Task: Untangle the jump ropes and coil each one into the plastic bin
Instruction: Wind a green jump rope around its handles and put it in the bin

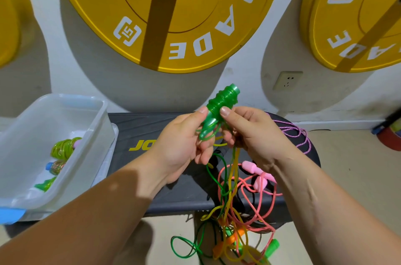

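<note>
Mid-untangle: left hand (182,147) and right hand (253,134) pinch the green handle (221,104), tangle (226,210) hanging at 6 o'clock; next probably free its cord, then coil into bin (102,104) at 9 o'clock.

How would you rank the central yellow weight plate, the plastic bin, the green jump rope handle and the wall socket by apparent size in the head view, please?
1. central yellow weight plate
2. plastic bin
3. green jump rope handle, then wall socket; the handle is nearer the camera, so this pair is unsure.
</note>
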